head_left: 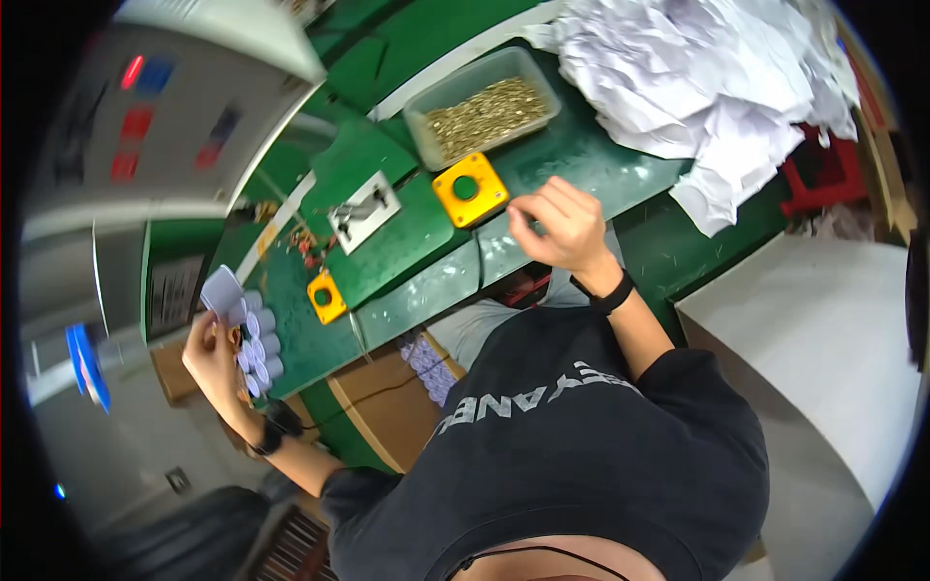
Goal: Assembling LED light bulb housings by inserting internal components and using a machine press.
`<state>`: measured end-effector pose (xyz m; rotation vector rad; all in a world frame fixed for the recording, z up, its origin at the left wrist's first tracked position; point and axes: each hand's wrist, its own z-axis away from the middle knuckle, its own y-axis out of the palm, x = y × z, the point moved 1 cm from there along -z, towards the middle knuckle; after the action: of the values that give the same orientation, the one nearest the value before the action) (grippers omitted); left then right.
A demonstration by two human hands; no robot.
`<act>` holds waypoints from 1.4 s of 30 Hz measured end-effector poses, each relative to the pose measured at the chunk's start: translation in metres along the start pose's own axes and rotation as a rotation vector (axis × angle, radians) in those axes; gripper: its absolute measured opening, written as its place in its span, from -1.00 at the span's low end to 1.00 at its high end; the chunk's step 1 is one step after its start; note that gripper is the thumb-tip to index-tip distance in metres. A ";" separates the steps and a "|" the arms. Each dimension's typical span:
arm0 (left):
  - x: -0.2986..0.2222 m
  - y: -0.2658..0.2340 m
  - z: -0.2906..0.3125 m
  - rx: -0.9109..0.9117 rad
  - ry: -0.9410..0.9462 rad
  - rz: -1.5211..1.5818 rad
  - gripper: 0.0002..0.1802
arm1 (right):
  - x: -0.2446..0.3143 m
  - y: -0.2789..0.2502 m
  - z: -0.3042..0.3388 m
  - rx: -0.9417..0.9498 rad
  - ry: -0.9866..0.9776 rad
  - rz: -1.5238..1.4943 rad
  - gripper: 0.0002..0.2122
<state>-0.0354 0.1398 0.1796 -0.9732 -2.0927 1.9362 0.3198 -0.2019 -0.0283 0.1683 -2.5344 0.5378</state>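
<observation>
At the left end of the bench, my left hand [210, 360] is closed, its fingertips at the lower edge of a pale lavender cup-shaped piece [223, 290]. Several similar lavender round pieces [262, 346] are grouped just beside that hand. My right hand [560, 225] hovers over the bench edge with its fingers curled in; whatever they may hold is hidden. Closest to it is a yellow button box [471, 190] with a dark green round button. Left of that box, a small metal fixture [360, 212] on a white plate sits on the green work surface.
A clear plastic bin [417, 124] holds many small brass-coloured parts. Crumpled white paper [678, 73] covers the far right. Another yellow button box [326, 297] sits at the bench's near edge. A grey machine housing [184, 116] overhangs the left. Below is a cardboard box [373, 412] with lavender pieces.
</observation>
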 end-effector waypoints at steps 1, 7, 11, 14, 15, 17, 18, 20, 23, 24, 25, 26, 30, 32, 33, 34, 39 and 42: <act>0.024 0.011 -0.040 0.014 0.034 -0.001 -0.81 | -0.003 -0.002 0.001 -0.021 0.018 0.024 -0.89; 0.071 0.107 -0.251 -0.131 0.550 -0.128 -0.61 | -0.002 -0.010 -0.001 -0.074 0.040 0.015 -0.88; 0.018 0.198 -0.347 -0.005 0.424 -0.606 -0.63 | -0.003 -0.012 0.008 -0.102 0.071 0.039 -0.88; 0.042 0.215 -0.359 -0.476 1.110 -0.697 -0.71 | 0.002 -0.007 0.005 -0.124 0.051 0.012 -0.89; 0.017 0.256 -0.349 -0.459 1.121 -0.612 -0.71 | -0.003 -0.008 0.009 -0.119 0.068 0.054 -0.89; 0.005 0.261 -0.314 -0.426 1.087 -0.548 -0.70 | -0.008 -0.002 0.013 -0.099 0.073 0.034 -0.89; 0.003 0.250 -0.299 -0.424 1.060 -0.518 -0.70 | -0.006 -0.003 0.012 -0.100 0.075 0.042 -0.89; 0.006 0.228 -0.272 -0.420 1.000 -0.456 -0.69 | -0.004 -0.004 0.012 -0.095 0.079 0.055 -0.89; 0.053 0.153 -0.262 -0.435 0.840 -0.419 -0.68 | 0.003 0.001 0.005 -0.072 0.048 -0.005 -0.90; 0.091 0.121 -0.235 -0.434 0.806 -0.387 -0.68 | 0.002 0.001 0.006 -0.078 0.059 0.008 -0.90; 0.103 0.106 -0.192 -0.434 0.769 -0.354 -0.67 | 0.002 0.000 0.007 -0.050 0.039 -0.006 -0.90; 0.138 0.066 -0.158 -0.440 0.723 -0.338 -0.67 | 0.002 0.001 0.006 -0.047 0.034 -0.007 -0.90; -0.013 -0.001 -0.003 -0.743 0.364 0.146 -0.75 | 0.002 0.002 0.008 -0.004 0.017 0.001 -0.92; -0.022 -0.035 0.070 -0.947 0.673 0.320 -0.83 | 0.006 0.003 0.006 0.044 0.007 -0.030 -0.94; -0.030 -0.045 0.106 -1.097 0.832 0.336 -0.81 | 0.007 0.005 0.003 0.056 0.037 -0.040 -0.95; -0.033 -0.058 0.138 -0.993 0.977 0.528 -0.66 | 0.008 0.002 0.002 0.065 0.084 -0.020 -0.96; -0.105 -0.040 0.186 -1.072 1.241 0.954 -0.58 | 0.057 0.031 -0.019 0.121 0.069 -0.116 -0.97; -0.103 -0.036 0.191 -1.116 1.207 1.039 -0.64 | 0.104 0.058 -0.044 0.245 -0.099 -0.153 -0.94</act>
<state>-0.0634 -0.0757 0.2142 -2.7383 -1.6794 -0.3370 0.2401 -0.1322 0.0408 0.4845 -2.5167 0.7944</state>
